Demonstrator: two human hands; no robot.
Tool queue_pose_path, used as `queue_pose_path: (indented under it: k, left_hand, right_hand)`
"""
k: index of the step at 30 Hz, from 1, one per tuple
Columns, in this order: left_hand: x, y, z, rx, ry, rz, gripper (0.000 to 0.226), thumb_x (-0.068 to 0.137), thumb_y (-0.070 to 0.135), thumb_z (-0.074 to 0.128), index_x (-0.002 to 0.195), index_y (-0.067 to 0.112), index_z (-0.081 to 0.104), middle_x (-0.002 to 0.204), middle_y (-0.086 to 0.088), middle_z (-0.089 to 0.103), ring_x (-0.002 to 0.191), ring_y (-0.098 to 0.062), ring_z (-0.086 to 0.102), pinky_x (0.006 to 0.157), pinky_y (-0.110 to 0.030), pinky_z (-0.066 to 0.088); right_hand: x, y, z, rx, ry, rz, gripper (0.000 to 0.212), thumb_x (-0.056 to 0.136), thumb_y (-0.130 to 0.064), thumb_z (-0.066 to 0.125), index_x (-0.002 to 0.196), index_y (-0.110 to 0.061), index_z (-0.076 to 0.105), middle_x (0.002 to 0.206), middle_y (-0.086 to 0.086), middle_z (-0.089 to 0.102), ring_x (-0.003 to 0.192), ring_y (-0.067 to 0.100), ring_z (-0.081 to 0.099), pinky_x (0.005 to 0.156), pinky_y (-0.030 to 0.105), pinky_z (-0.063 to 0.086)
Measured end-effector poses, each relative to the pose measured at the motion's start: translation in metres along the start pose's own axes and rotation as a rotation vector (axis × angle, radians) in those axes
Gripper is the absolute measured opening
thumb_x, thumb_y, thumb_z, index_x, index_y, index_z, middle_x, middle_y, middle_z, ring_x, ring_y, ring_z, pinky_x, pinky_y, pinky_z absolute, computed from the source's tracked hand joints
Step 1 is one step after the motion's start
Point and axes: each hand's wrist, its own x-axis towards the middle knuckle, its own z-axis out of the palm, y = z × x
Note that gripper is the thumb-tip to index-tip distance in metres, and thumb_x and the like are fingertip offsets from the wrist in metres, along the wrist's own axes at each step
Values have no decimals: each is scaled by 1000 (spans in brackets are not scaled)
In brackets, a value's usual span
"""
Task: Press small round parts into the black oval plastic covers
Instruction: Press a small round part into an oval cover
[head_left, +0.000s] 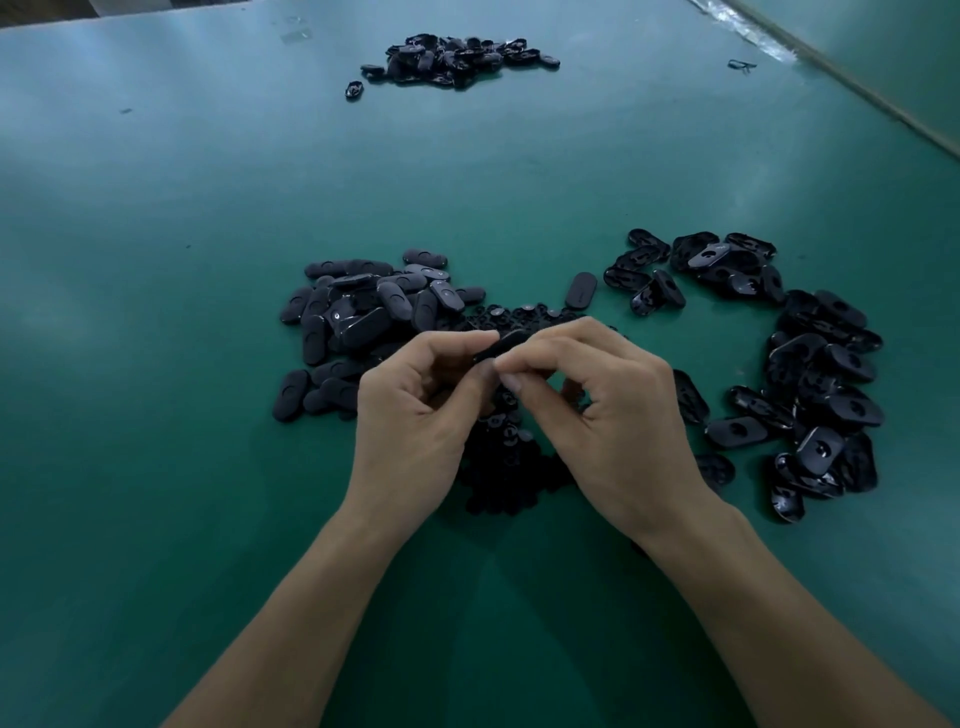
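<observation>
Two hands meet above the middle of the green counter (208, 208), and between them we find one black oval cover (503, 346), held clear of the surface and tilted, its far end higher. We record the left hand (415, 410) with fingers curled, its grip closed on the cover's left end between thumb and forefinger. The right hand (618, 415) has its grip closed likewise, thumb and forefinger pinched at the cover's near edge, the remaining fingers curled beneath. Whether a round part sits under those fingertips we cannot tell; the cover is blurred and largely hidden by the fingers.

Directly under the hands lies a dark heap of small round parts (511, 467), running from just beyond the knuckles back toward the wrists. To the left of it, touching its far edge, we note a pile of matte oval covers (358, 317), most lying smooth face up. To the right a looser, glossier pile (826, 374) curves from behind the right hand round to beside the right wrist, several of its pieces lying hollow side up. A single cover (581, 290) rests alone between the two piles, just beyond the round parts. A third pile (457, 60) lies well apart at the far side of the counter, with one stray piece (354, 89) just beside its left end.
</observation>
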Motion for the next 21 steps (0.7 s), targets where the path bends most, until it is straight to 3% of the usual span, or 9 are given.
queue_pose_path:
  k: [11,15,21]
  left_hand:
    - [-1,-1,-1,57,-15,9,26,89,-3,67,100,20,72,91,9,76,85,-5,71,76,-17,54]
    - [-1,1,0,71,-19,13,28,87,-7,70,98,19,72,89,11,76,83,-1,70,76,-13,52]
    - [-1,2,0,107,-25,10,28,86,-6,71,96,20,73,89,11,76,82,-1,70,75,-13,52]
  right_hand:
    - [-1,-3,1,-29,71,68,12,86,-8,76,95,-16,76,86,-9,72,80,1,65,73,8,49]
    - [-1,-3,1,31,86,134,10,85,-8,76,90,-17,75,79,-12,71,73,1,66,65,9,50]
    - [0,-3,2,148,64,237,13,84,-8,78,87,-20,75,78,-15,71,73,0,67,65,6,47]
